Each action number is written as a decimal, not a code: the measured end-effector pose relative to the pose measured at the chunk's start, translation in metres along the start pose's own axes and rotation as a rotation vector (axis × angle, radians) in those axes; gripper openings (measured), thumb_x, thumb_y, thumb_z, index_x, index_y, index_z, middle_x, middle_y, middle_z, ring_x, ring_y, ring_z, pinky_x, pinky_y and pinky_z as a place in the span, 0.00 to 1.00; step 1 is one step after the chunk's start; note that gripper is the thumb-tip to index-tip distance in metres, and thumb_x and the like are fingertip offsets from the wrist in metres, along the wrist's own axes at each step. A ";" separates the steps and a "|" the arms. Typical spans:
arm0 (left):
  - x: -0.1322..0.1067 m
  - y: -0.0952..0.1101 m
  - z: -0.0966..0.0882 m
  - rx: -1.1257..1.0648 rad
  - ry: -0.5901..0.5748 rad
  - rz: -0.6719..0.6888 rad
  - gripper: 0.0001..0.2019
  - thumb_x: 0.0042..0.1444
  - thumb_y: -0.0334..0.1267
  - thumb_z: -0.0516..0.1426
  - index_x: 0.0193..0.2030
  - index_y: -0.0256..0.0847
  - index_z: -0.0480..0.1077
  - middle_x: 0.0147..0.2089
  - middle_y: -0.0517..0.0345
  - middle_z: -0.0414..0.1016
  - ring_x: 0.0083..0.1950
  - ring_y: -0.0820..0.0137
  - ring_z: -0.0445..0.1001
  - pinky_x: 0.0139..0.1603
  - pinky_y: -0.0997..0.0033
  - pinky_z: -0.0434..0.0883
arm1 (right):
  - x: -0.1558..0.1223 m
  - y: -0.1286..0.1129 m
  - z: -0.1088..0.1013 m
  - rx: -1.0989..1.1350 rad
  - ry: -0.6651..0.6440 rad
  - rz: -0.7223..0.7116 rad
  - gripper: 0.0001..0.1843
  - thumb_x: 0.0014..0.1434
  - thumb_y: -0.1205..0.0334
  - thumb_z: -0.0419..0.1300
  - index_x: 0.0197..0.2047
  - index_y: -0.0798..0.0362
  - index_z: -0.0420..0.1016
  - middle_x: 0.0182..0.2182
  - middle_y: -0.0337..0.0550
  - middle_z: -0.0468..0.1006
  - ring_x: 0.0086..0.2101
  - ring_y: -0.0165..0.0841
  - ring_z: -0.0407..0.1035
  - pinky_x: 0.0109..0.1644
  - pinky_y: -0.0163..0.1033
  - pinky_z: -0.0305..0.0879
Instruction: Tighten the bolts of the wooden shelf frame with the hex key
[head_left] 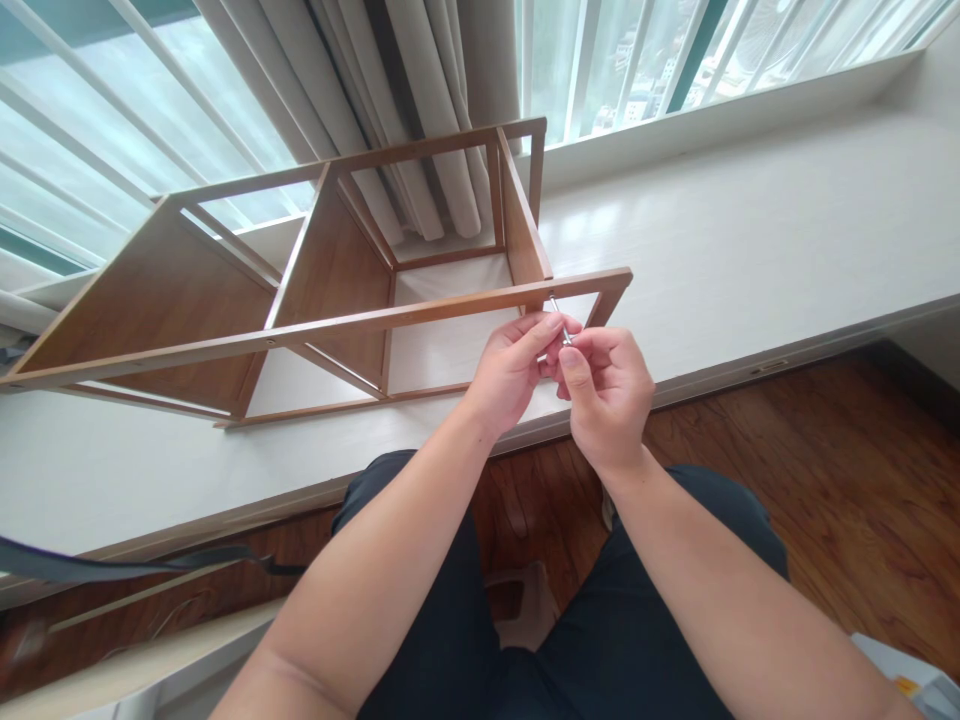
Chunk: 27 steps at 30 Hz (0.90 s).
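Note:
A thin silvery metal rod (557, 307) runs from the front rail of a brown wooden shelf frame (420, 309) into my fingers. Its far end is at or close to a dark spot on the rail; whether it is a hex key or a bolt I cannot tell. My left hand (514, 365) pinches the rod between thumb and fingers just below the rail. Closed at the rod's near end is my right hand (611, 390), thumb and forefinger together there. The frame lies on its side, with several wooden panels across it.
The frame rests on a white window ledge (720, 220). Behind it hang grey curtains (420, 90) before barred windows. My knees are against the ledge, above a dark wooden floor (832, 450). A small stool-like object (536, 600) is between my legs, and a dark strap (112, 562) crosses lower left.

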<state>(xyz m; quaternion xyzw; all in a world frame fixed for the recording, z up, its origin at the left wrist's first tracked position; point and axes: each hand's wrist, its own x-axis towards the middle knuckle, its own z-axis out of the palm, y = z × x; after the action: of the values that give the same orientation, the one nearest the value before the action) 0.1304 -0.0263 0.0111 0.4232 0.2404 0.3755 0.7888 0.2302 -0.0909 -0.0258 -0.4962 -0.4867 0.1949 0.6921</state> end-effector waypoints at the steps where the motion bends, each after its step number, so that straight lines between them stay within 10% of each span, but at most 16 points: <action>1: 0.000 0.000 0.000 -0.005 -0.007 0.003 0.16 0.56 0.51 0.67 0.35 0.38 0.77 0.27 0.61 0.71 0.24 0.76 0.68 0.26 0.73 0.71 | 0.000 0.000 0.000 0.001 0.000 -0.002 0.12 0.67 0.51 0.64 0.44 0.50 0.73 0.32 0.37 0.77 0.28 0.26 0.69 0.33 0.32 0.67; 27: 0.002 -0.005 0.001 -0.031 0.008 0.050 0.18 0.56 0.53 0.67 0.36 0.38 0.75 0.22 0.67 0.62 0.21 0.76 0.68 0.19 0.75 0.69 | 0.004 -0.010 0.005 0.233 0.008 0.131 0.12 0.67 0.52 0.65 0.41 0.52 0.75 0.26 0.34 0.76 0.22 0.23 0.66 0.25 0.29 0.64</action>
<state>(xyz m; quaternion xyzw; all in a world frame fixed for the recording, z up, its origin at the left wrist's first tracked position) 0.1342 -0.0272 0.0073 0.4152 0.2272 0.4005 0.7846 0.2261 -0.0895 -0.0150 -0.4439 -0.4246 0.2928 0.7328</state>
